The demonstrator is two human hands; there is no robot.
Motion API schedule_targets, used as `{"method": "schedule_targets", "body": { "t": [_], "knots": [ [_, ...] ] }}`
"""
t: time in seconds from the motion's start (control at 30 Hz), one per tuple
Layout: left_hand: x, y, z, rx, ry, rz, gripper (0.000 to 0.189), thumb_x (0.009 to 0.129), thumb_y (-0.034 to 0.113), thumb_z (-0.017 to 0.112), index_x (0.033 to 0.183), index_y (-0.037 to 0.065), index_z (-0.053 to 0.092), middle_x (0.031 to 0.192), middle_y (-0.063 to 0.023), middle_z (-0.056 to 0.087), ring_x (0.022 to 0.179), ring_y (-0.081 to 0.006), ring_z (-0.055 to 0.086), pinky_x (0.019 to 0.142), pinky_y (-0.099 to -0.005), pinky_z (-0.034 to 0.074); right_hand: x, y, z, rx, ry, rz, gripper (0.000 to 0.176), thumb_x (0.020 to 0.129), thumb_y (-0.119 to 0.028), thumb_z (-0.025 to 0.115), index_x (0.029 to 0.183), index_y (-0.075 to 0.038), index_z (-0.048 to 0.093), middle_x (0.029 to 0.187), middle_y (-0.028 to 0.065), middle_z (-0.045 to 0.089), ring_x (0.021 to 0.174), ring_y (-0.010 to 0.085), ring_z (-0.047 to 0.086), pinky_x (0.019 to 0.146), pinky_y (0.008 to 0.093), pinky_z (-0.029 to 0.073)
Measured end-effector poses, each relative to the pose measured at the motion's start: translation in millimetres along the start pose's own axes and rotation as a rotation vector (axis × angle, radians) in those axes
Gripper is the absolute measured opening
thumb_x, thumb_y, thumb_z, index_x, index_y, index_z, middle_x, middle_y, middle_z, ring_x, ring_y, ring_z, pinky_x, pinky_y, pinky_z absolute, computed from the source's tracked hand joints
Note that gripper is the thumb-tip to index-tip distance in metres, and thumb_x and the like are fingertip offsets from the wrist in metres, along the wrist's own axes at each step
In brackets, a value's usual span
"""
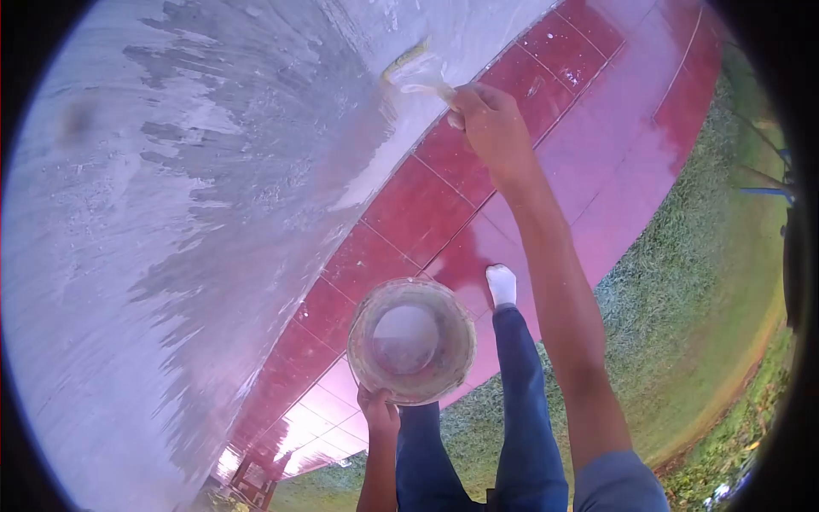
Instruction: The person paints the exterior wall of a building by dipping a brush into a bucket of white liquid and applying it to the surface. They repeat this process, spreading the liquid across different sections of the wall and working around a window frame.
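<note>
My right hand point(493, 128), with the arm stretched forward, is closed around the handle of a pale paint brush point(431, 84). The yellowish bristle end of the brush lies against the wall point(256, 162), low down near where it meets the floor. White streaky paint covers part of the wall, and darker grey patches show between the strokes. My left hand point(380, 411) grips the near rim of a round, paint-smeared bucket point(362, 341), held in front of my legs. Whitish liquid point(405, 337) shows at the bottom of the bucket.
A red tiled walkway point(426, 209) runs along the foot of the wall, with white specks on some tiles. My foot in a white sock point(502, 284) stands on it. Grass point(661, 273) borders the walkway on the right. A brown object point(253, 482) sits at the bottom left.
</note>
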State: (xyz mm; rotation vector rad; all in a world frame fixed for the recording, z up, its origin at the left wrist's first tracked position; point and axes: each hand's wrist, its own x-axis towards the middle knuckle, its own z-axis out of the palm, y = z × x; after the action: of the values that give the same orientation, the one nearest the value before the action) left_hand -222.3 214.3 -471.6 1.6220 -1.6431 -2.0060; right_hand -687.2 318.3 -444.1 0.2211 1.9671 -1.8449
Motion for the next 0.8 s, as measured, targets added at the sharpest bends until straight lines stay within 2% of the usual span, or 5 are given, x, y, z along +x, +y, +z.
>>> {"method": "schedule_targets", "body": {
  "t": [0.2, 0.27, 0.4, 0.53, 0.8],
  "knots": [
    [-16, 20, -43, -0.259, 0.072, -0.176, 0.046, 0.064, -0.005, 0.051, 0.11, -0.002, 0.056, 0.106, -0.009, 0.059, 0.098, -0.0191, 0.058, 0.084, -0.0265, 0.044, -61, -130, -22, 0.169, 0.056, -0.256, 0.026, 0.09, -0.022, 0.051, 0.095, 0.0, 0.065, 0.066, -0.0017, 0.047, 0.056, 0.0051, 0.036, 0.052, 0.0221, 0.029],
    [-21, 15, -57, 0.01, -0.012, 0.029, 0.054, 0.065, -0.002, 0.051, 0.12, -0.001, 0.05, 0.113, -0.0091, 0.057, 0.107, -0.0204, 0.055, 0.094, -0.0309, 0.043, -60, -129, -32, 0.217, 0.046, -0.35, 0.026, 0.091, -0.021, 0.05, 0.097, -0.001, 0.064, 0.065, -0.0024, 0.044, 0.055, 0.0049, 0.034, 0.051, 0.0223, 0.027],
    [-27, 52, -37, -0.236, 0.043, -0.147, 0.058, 0.065, -0.003, 0.052, 0.122, -0.002, 0.049, 0.117, -0.0107, 0.055, 0.11, -0.0221, 0.055, 0.096, -0.0333, 0.044, -12, -44, -32, 0.405, 0.016, -0.015, 0.026, 0.092, -0.021, 0.049, 0.101, -0.001, 0.064, 0.065, -0.0027, 0.043, 0.054, 0.005, 0.033, 0.049, 0.0233, 0.027],
    [-32, 40, -39, -0.363, 0.149, -0.154, 0.05, 0.065, -0.007, 0.051, 0.114, -0.001, 0.053, 0.111, -0.011, 0.059, 0.102, -0.0223, 0.059, 0.088, -0.0305, 0.047, 51, 92, -5, -0.123, 0.148, 0.193, 0.031, 0.093, -0.023, 0.05, 0.092, 0.003, 0.067, 0.069, 0.0045, 0.059, 0.057, 0.0102, 0.048, 0.053, 0.0282, 0.037],
    [-47, 24, -49, -0.449, 0.109, -0.152, 0.05, 0.067, -0.005, 0.051, 0.118, -0.002, 0.052, 0.113, -0.0106, 0.059, 0.104, -0.0212, 0.06, 0.092, -0.0313, 0.047, -22, -56, 10, -0.011, 0.094, -0.011, 0.026, 0.094, -0.024, 0.059, 0.095, 0.0, 0.066, 0.066, -0.0022, 0.051, 0.054, 0.0051, 0.039, 0.051, 0.0229, 0.031]
  ]
}}
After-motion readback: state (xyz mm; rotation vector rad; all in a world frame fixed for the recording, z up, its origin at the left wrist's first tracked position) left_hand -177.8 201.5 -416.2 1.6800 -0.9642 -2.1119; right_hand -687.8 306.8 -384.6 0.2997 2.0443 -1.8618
